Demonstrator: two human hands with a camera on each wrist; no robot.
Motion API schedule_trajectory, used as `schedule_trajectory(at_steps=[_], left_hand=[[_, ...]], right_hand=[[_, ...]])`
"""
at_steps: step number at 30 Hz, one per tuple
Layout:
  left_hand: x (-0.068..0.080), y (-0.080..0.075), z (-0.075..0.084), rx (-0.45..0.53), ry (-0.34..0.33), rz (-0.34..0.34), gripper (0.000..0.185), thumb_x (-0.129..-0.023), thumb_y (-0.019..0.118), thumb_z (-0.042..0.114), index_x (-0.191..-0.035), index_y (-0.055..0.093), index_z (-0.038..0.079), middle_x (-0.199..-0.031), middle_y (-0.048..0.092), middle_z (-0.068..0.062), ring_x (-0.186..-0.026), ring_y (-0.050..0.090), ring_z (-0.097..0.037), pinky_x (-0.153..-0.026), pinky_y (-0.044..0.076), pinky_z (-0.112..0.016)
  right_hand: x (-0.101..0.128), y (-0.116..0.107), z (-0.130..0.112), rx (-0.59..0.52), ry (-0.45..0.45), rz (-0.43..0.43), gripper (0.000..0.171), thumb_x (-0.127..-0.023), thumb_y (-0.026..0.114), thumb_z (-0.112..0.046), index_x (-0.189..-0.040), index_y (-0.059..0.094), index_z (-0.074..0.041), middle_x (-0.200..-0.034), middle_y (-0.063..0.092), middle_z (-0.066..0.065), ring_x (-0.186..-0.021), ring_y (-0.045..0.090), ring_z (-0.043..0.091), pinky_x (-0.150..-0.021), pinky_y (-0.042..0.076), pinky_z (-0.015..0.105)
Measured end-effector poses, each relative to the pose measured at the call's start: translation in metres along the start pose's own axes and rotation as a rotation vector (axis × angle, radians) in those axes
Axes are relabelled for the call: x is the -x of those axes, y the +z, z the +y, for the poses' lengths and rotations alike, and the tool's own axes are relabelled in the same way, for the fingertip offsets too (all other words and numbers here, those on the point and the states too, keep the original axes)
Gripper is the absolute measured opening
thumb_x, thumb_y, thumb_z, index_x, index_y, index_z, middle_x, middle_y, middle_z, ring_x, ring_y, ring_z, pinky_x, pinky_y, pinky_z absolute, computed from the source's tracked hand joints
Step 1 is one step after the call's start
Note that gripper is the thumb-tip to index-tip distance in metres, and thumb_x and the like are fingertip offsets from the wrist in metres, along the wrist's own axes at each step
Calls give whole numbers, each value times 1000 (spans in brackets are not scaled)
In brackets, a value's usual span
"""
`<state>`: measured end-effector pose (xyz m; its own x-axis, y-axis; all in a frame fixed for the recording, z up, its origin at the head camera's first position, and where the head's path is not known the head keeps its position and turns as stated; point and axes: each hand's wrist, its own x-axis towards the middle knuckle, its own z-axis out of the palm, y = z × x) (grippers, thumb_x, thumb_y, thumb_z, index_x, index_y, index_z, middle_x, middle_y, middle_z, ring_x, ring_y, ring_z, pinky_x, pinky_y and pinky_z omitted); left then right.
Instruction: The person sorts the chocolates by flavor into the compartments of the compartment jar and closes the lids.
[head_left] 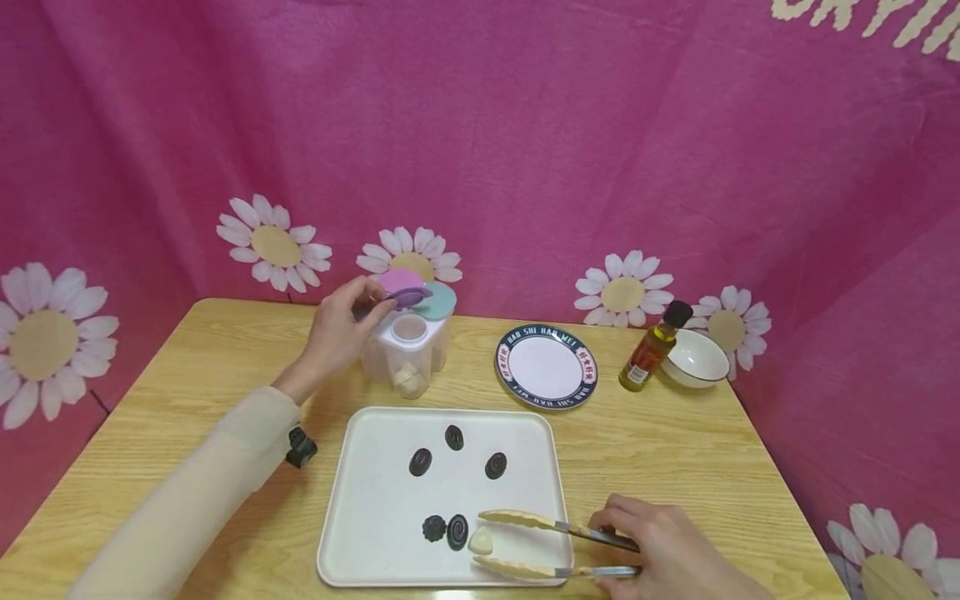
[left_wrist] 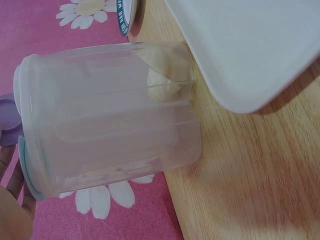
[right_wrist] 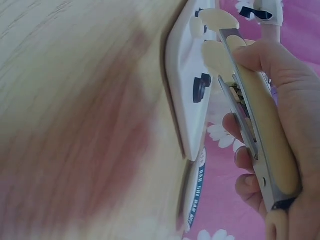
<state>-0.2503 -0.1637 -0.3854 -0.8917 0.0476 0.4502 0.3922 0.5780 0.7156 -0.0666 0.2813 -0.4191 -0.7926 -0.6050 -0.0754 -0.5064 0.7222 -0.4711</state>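
Cream-coloured moulded piece [head_left: 481, 541] is on the white tray [head_left: 371, 508], between the spread tips of the tan-and-metal tongs [head_left: 517, 520]; can't tell if either tip touches it. Right wrist view blurs the tips, no help. Right hand [head_left: 663, 550] is cut off by the bottom edge in head view; fingers wrapped round the tongs' handles, thumb along one arm. Left hand [head_left: 337, 333] pinches the purple lid [head_left: 408, 297] over the clear container [head_left: 442, 360], round opening exposed below it; can't tell if the lid is hinged or loose. Left wrist view crops lid and fingertips at the edge. Cream pieces [head_left: 409, 381] at the container's bottom overlap, count unclear. Pink lid [head_left: 400, 281] is partly behind the purple one, teal lid [head_left: 440, 300] beside it. Dark moulded pieces [head_left: 457, 532], five, on the tray; two near the cream one. Black object [head_left: 302, 447] is part-hidden by the left sleeve [head_left: 225, 467], can't identify. Back right: rimmed plate [head_left: 547, 367], leaning-looking bottle [head_left: 648, 358] overlapping the bowl [head_left: 697, 360]. Left arm reaches forward across the table, right forearm low.
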Motion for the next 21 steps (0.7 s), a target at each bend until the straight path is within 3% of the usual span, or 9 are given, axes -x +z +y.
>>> schedule_trajectory(at_steps=[7,17,21], left_hand=[[0,0,1,1,-3,-3,19,-100,73,13,-115,65,4,-113,72,-16,-103,67,-32,-98,59,-49],[0,0,1,-1,-4,-4,20,-100,73,13,-115,65,4,-114,72,-17,-107,68,-33,-100,60,-51],[0,0,1,-6,-2,-1,20,-100,73,13,-115,65,4,-114,72,-17,-107,69,-34,-100,60,-51]], right_hand=[[-4,4,4,-85,119,-104,36,-87,83,-52,-113,72,-30,-98,63,-19,-77,55,-5,-64,46,17],[-3,2,4,-101,156,-108,35,-86,83,-51,-113,72,-30,-96,63,-18,-77,56,-3,-65,47,18],[-1,-2,6,-22,65,7,34,-81,89,-43,-108,71,-31,-92,62,-20,-74,54,-6,-63,46,17]])
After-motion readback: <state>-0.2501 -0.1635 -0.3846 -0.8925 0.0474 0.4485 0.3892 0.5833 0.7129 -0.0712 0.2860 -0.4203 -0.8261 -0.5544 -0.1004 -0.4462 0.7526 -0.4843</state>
